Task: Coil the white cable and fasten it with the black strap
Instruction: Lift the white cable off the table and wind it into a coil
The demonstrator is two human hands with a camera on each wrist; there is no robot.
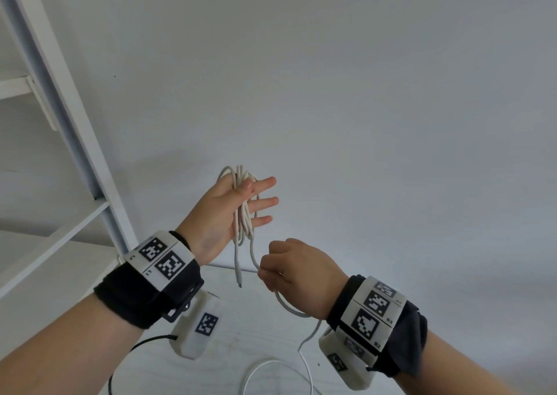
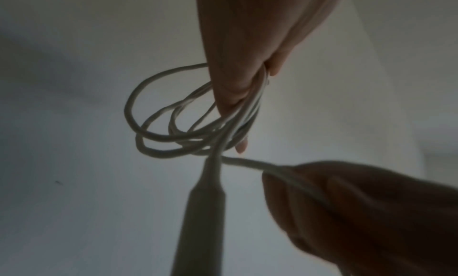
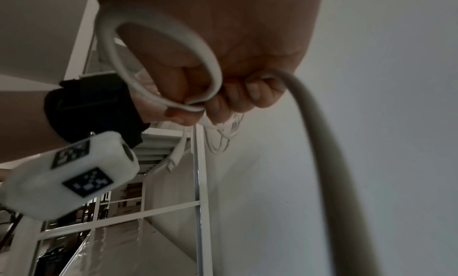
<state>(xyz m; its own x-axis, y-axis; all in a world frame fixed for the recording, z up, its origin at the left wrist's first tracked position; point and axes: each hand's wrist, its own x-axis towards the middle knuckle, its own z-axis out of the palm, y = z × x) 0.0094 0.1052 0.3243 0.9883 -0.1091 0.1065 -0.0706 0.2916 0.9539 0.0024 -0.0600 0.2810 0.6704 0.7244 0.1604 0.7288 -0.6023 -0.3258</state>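
Note:
My left hand (image 1: 250,201) is raised in front of the wall, palm towards me. Its thumb presses several loops of the white cable (image 1: 241,222) against the palm, and the fingers stick out straight. One plug end (image 1: 239,280) hangs below the coil. Just below and to the right, my right hand (image 1: 265,269) pinches the free strand. From there the strand runs under the wrist down to the table. In the left wrist view the loops (image 2: 173,135) fan out from the left hand (image 2: 238,88), and the right hand (image 2: 347,211) grips the strand. No black strap is visible in any view.
The loose rest of the cable (image 1: 304,361) curls on the white table (image 1: 241,319) below my hands. A white shelf frame (image 1: 75,123) stands at the left against the plain wall (image 1: 361,93). A black wire (image 1: 144,342) leads from the left wrist camera.

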